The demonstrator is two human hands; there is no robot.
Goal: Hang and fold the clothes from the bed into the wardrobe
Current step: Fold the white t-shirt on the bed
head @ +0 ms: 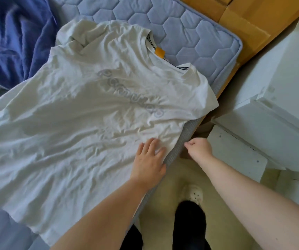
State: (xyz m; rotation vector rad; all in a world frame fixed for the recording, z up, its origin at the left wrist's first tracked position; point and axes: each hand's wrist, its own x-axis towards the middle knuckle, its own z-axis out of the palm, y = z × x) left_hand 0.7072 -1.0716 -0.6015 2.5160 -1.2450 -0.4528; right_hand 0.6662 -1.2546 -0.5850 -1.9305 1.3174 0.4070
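T-shirt [91, 109] | grey chest lettering [130, 94] | unreadable | neck label [184, 66] | too small

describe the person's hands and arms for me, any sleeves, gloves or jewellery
The left hand and right hand are bare: no gloves, rings, watch or bracelet show. The left arm and right arm are uncovered too, with no sleeve in view up to the frame's edge. No markings show on either.

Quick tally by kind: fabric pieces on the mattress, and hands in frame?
white T-shirt: 1
blue cloth: 1
Hands: 2 (left hand, right hand)
Total: 4
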